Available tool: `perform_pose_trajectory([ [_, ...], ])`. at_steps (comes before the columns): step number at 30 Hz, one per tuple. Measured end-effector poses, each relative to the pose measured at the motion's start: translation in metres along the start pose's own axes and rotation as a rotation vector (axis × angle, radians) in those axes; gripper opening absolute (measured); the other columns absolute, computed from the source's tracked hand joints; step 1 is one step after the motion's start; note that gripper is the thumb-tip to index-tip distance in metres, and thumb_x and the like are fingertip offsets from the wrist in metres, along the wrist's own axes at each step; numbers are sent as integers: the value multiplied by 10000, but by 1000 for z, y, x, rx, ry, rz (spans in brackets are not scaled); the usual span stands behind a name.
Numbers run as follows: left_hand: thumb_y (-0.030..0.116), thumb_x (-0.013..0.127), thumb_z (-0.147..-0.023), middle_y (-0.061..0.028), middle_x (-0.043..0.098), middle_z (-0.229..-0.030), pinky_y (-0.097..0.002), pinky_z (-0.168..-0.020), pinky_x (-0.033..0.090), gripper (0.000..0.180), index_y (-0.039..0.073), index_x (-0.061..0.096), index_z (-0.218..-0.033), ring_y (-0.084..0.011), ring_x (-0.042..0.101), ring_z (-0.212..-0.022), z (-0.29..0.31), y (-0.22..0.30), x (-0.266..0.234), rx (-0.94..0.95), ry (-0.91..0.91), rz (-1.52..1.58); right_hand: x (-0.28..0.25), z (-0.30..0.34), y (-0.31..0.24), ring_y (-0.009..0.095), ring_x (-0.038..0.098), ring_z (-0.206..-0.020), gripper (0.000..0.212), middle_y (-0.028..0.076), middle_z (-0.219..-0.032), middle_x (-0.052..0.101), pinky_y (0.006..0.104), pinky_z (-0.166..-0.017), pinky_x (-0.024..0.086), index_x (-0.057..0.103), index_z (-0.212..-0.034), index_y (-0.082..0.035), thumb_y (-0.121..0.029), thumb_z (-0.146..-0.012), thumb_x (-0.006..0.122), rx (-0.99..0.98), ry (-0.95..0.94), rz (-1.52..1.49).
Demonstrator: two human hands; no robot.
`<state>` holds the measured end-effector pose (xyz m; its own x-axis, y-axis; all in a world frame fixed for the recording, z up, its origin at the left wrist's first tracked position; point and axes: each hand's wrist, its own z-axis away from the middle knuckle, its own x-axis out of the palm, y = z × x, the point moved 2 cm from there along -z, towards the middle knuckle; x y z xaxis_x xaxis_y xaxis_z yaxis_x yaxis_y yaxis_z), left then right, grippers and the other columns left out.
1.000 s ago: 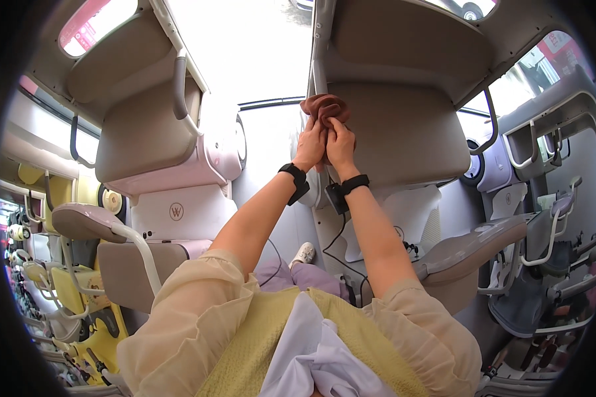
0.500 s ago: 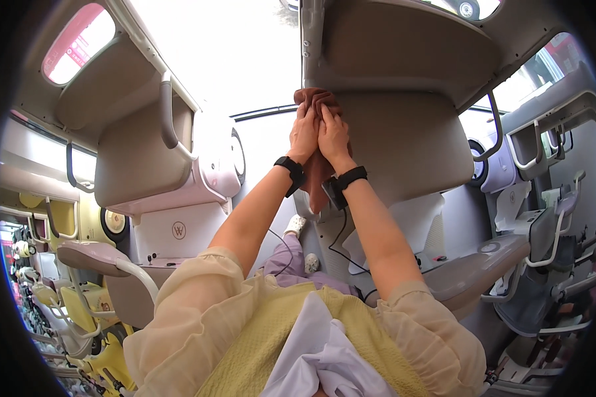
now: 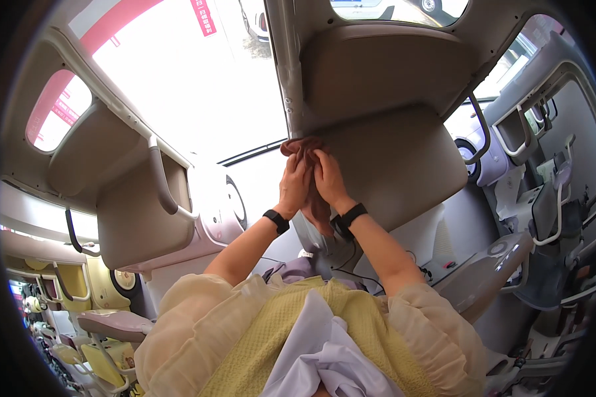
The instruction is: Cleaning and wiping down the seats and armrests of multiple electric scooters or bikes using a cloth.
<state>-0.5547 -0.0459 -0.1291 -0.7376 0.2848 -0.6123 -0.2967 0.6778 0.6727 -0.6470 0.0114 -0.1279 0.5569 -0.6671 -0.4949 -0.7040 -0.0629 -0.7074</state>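
Observation:
A reddish-brown cloth [image 3: 316,213] is bunched between my two hands, its loose end hanging down toward me. My left hand [image 3: 294,185] grips it on the left side with bent fingers, and my right hand [image 3: 330,180] grips it from the right. The top of the cloth lies at the foot of a pale vertical post [image 3: 289,86], beside the left edge of a brown padded seat [image 3: 391,165]. Both arms reach forward, with a black band on each wrist.
Above the seat rises its brown backrest [image 3: 384,73]. A curved grab handle [image 3: 478,132] stands at its right. On the left is a pink vehicle [image 3: 222,221] with a brown seat [image 3: 142,205] and a grey handle [image 3: 162,178]. A dark cable [image 3: 357,270] hangs below my right wrist.
The view has tilted upward, so my hands and the cloth sit lower in the picture. Both hands still hold the cloth by the foot of the post.

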Motion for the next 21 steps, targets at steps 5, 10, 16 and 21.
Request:
perform_pose_trajectory([
  [5, 104, 534, -728, -172, 378, -1094, -373, -689, 456, 344, 73, 475, -1065, -341, 502, -872, 60, 0, -1, 197, -229, -6, -13, 87, -6, 342, 443, -906, 302, 196, -1004, 457, 377, -784, 356, 389, -1092, -14, -55, -795, 412, 75, 16, 56],
  [10, 175, 521, -750, -147, 418, -1019, -368, -624, 469, 286, 72, 513, -1017, -301, 525, -780, 32, 12, -5, 165, -601, -139, -20, 89, 6, 348, 473, -867, 277, 193, -971, 489, 389, -734, 385, 406, -1079, -27, -79, -807, 410, 127, 55, 27],
  [16, 193, 491, -784, -193, 426, -959, -393, -686, 410, 238, 10, 524, -933, -357, 479, -816, -55, 26, -12, 49, -416, 77, -64, -2, 19, 333, 491, -897, 234, 185, -987, 505, 358, -750, 401, 434, -1046, -13, -113, -845, 370, 269, 128, -37],
  [21, 98, 486, -777, -210, 379, -1086, -340, -765, 391, 294, -6, 468, -1051, -357, 435, -940, -126, 111, -48, 284, 87, 144, -130, -100, -24, 318, 447, -930, 251, 162, -999, 480, 382, -777, 371, 441, -1067, -29, -110, -838, 382, -157, 583, 172],
])
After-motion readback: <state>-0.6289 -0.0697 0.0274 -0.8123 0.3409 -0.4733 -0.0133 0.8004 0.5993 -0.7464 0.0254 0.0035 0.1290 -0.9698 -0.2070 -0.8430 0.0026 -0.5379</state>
